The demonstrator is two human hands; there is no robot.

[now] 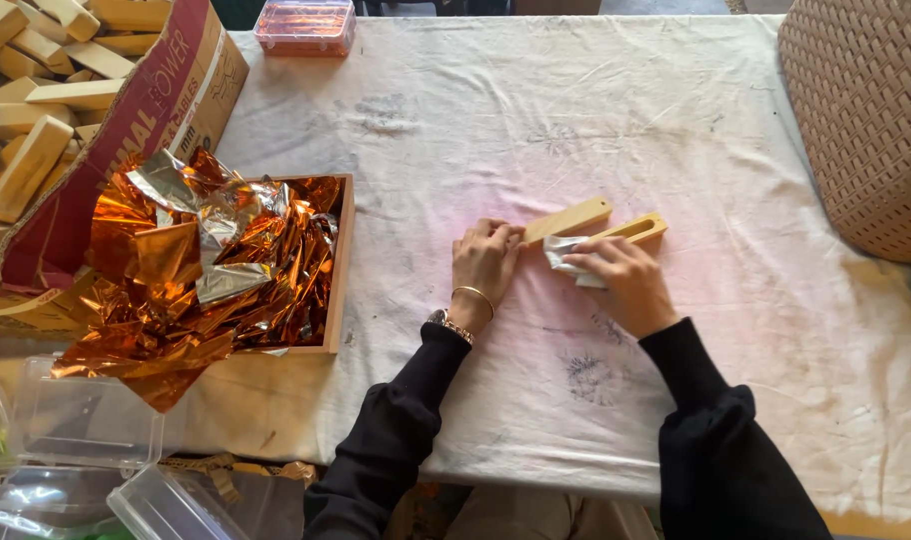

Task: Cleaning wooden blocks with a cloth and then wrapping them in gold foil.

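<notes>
While both hands work at the centre of the frame, a person in black sleeves appears to be midway through wiping a slotted wooden piece that lies flat on the cloth-covered worktop. The left hand, wearing a bangle and a wristwatch, is curled with its fingertips pressed down on the near end of the wood, pinning it in place. The right hand is closed around a crumpled white cloth, which touches the wood just below its two prongs. By the look of it, the rubbing is under way, and carrying on would call for steady pressure from the left hand as the cloth travels along the prongs.

At centre left sits a wooden tray heaped with crinkled orange foil. In the upper left, a cardboard box holds many similar wooden blocks. A woven basket stands at upper right, an orange plastic case at the top edge, and clear plastic containers at lower left.
</notes>
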